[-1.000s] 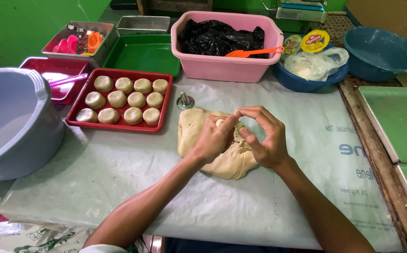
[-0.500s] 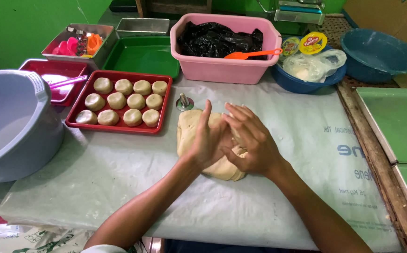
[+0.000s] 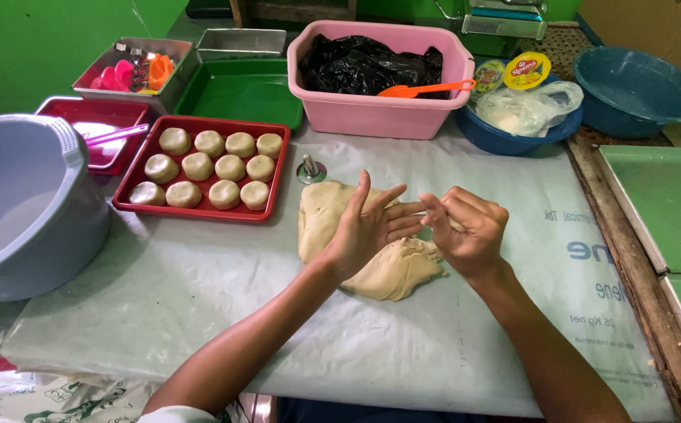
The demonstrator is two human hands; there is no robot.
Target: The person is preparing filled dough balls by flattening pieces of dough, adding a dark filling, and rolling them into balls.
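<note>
Hovering over the dough: fingers (image 3: 379, 205) of the left hand (image 3: 364, 231) spread wide and straight, palm turned toward the right, gripping nothing. Fingers (image 3: 456, 211) of the right hand (image 3: 469, 231) curled inward, half closed; whether a bit of dough sits pinched inside, cannot tell. Both hands close together, fingertips nearly meeting, above the tan dough slab (image 3: 387, 266). Dough lying flat on the pale plastic sheet (image 3: 199, 305) covering the table, partly hidden behind the left hand, its thicker end toward the wearer. Just beyond the dough, a small round metal cutter (image 3: 310, 170) standing on the sheet. Left of that, a red tray (image 3: 199, 212) holding eleven round dough pieces (image 3: 231, 168) in three rows. Farther left, a large grey-blue bucket (image 3: 19, 204) tipped on its side at the table edge. Behind the red tray, a second red tray (image 3: 82, 116) with a pink stick, a steel box (image 3: 133, 66) of coloured moulds, and an empty-looking green tray (image 3: 238, 94). Behind centre, a pink tub (image 3: 379, 113) holding a black plastic bag, orange spatula (image 3: 426, 88) resting across its rim. To the right, a blue bowl (image 3: 513, 137) with a clear bag and a yellow-lidded tin, then a larger teal basin (image 3: 638, 82). Along the right edge, green trays (image 3: 669, 204) on a wooden frame.
</note>
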